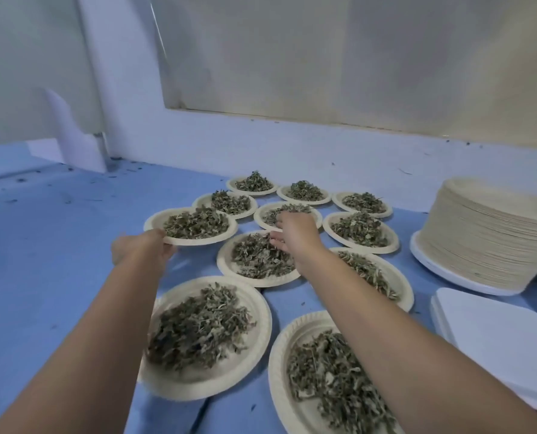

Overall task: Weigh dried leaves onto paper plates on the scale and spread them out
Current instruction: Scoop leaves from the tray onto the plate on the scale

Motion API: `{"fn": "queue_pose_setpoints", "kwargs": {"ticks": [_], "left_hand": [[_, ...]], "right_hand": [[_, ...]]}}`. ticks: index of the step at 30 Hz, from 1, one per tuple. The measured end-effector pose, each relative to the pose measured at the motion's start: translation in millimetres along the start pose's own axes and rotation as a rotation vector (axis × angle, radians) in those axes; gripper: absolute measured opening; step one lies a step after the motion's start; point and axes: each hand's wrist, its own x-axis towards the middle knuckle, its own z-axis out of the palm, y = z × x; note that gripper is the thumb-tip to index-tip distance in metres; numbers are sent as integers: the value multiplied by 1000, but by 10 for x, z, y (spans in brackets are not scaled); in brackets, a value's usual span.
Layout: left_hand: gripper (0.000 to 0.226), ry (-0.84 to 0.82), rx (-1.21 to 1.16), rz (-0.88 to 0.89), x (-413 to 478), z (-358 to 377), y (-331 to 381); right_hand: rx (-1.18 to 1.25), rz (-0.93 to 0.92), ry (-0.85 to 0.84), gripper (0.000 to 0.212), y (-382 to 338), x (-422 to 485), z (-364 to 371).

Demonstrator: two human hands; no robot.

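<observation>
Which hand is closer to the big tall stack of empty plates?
Right. The right hand touches leaves on a middle plate, left of the stack of plates. The left hand grips the rim of a far-left plate, farther from it.

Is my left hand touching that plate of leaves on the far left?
Touching. The head view shows the left hand gripping the near rim of the far-left plate, with no gap between them.

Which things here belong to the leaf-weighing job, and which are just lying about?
Job: left hand gripping a filled plate; right hand touching dried leaves; stack of empty plates.
Lying about: white sheet by the wall; white square slab, purpose unclear.
</observation>
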Motion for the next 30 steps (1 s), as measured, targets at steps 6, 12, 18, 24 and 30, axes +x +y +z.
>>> {"fn": "queue_pose_setpoints", "kwargs": {"ticks": [6,12,18,24,30], "left_hand": [[31,172,-81,-20,163,-121,-191],[35,90,-47,-79,213,-61,-209],[28,131,-36,-114,197,-29,-206],[20,142,80,-105,174,-36,-190],[14,351,424,122,-10,60,-142]], "right_hand": [[29,-8,24,11,49,33,-50],[2,-12,34,15,78,27,-102],[32,-32,38,14,98,10,-120],[50,-30,23,13,88,-33,-160],[66,-22,33,15,64,-104,-290]]}}
